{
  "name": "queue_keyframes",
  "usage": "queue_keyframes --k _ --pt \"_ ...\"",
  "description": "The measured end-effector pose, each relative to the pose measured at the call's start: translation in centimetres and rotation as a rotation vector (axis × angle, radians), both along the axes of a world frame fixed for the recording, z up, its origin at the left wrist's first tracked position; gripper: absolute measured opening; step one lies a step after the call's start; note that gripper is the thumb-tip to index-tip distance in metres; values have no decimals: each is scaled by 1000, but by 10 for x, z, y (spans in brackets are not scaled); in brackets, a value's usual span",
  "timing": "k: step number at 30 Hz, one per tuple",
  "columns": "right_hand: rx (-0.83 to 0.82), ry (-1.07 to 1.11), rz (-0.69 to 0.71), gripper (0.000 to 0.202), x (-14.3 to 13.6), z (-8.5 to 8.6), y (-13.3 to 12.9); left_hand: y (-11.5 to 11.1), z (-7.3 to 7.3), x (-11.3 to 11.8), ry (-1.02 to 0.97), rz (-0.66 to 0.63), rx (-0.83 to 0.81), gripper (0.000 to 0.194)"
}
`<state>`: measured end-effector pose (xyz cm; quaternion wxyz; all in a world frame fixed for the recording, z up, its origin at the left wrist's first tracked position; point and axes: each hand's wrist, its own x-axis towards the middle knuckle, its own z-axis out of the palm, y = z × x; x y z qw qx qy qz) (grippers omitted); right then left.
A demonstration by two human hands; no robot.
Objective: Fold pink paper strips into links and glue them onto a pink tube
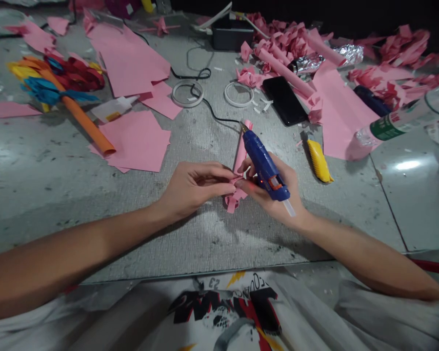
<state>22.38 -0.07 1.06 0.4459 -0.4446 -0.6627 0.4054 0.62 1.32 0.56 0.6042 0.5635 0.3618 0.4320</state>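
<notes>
A pink paper roll (241, 152) with cut paper pieces at its near end lies between my hands at the middle of the table. My left hand (194, 187) pinches a small pink paper piece (236, 180) at the roll's near end. The fingertips of my right hand (274, 187) meet it from the other side, closed on the same piece. A blue glue gun (265, 165) rests across my right hand, its nozzle pointing away from me and a clear glue stick out of its back. My right palm is partly hidden under it.
Pink sheets (131, 139) and an orange paper tube (86, 124) are on the left. Beyond my hands are two tape rings (187, 104) and the black cord. To the right are a phone (284, 101), a yellow cutter (319, 161), a bottle (398, 122) and crumpled pink paper (402, 48).
</notes>
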Motion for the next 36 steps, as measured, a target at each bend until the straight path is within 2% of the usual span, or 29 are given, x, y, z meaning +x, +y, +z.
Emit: queue_keyframes --k 7,16,19,23,26,32,36 --pt "-7 -65 -65 31 2 12 1 3 -7 -2 -13 92 -74 21" --pt "-23 -107 -117 24 23 29 2 7 -10 -1 -59 88 -129 22" --pt "-43 -74 -75 29 16 27 1 6 -8 0 -39 94 -108 23" --pt "-126 -29 23 40 3 17 3 3 -5 0 -13 70 -81 23" --pt "-152 -15 32 43 0 13 5 1 -3 1 -3 50 -66 20" --pt "-206 -11 32 44 -3 19 3 -1 -2 0 22 37 -35 17" --pt "-234 20 36 39 -4 16 1 -1 -3 0 23 31 -21 17"
